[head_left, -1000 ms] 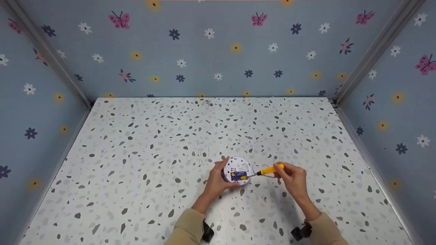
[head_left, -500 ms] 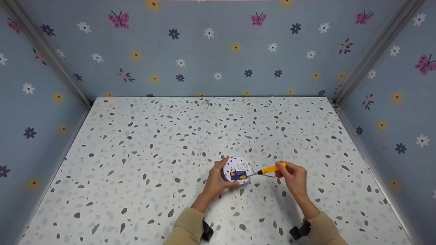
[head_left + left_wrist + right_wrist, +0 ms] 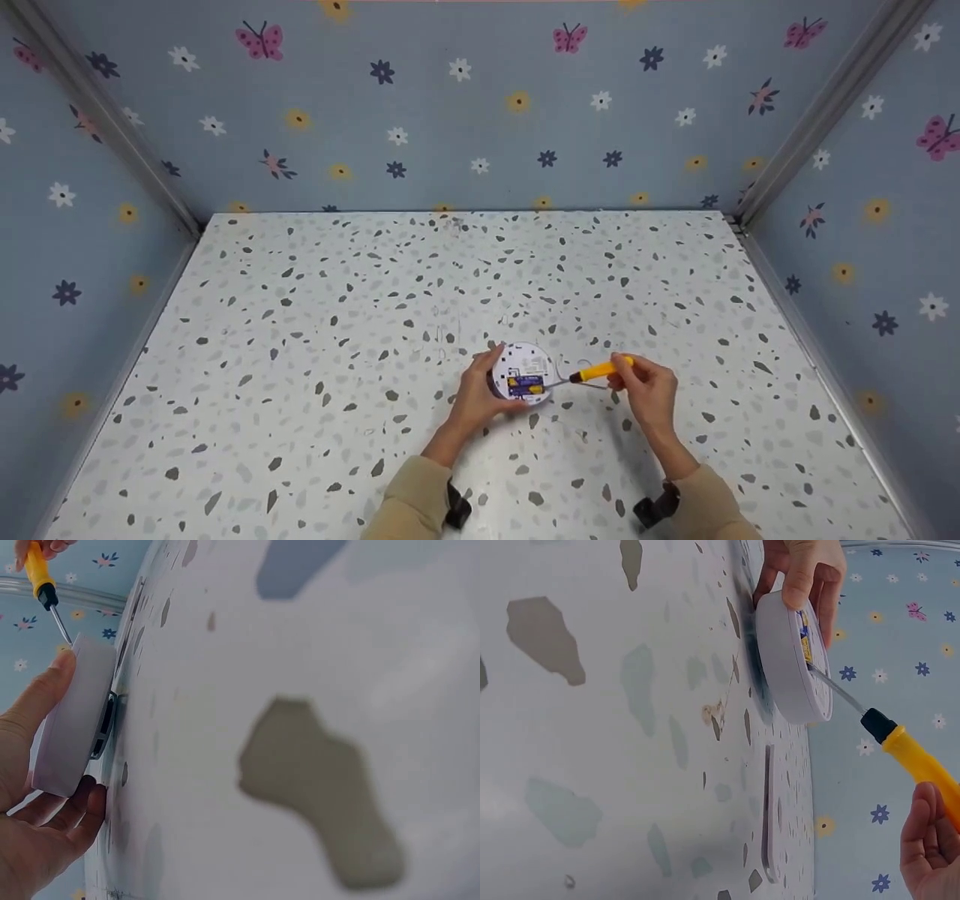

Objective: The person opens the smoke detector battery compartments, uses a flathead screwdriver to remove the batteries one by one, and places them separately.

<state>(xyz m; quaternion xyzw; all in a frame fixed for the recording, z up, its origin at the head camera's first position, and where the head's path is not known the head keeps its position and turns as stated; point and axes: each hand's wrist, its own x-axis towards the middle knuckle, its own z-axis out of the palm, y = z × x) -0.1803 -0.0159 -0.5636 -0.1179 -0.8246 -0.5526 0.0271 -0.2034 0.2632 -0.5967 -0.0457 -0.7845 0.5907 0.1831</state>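
A round white device (image 3: 532, 358) shows blue-and-yellow batteries (image 3: 526, 385) in a recess on its upward face. My left hand (image 3: 477, 390) grips it by the rim, thumb on the near side and fingers round the far side. In my right hand (image 3: 646, 382) the thumb and fingers pinch the yellow handle of a screwdriver (image 3: 600, 370). Its metal shaft slants down to the left, and the tip reaches the end of a battery in the right wrist view, at the recess's edge. From the left wrist view, a dark bracket-like part (image 3: 105, 727) shows under the device.
A thin white flat piece (image 3: 771, 814) lies on the table just right of the device, partly behind the screwdriver in the head view. The speckled white table (image 3: 337, 300) is enclosed by blue patterned walls (image 3: 435, 105) at the back and sides.
My right hand and the screwdriver handle have shifted slightly right and up, with the tip still at the battery recess. The left hand and device stay nearly where they were.
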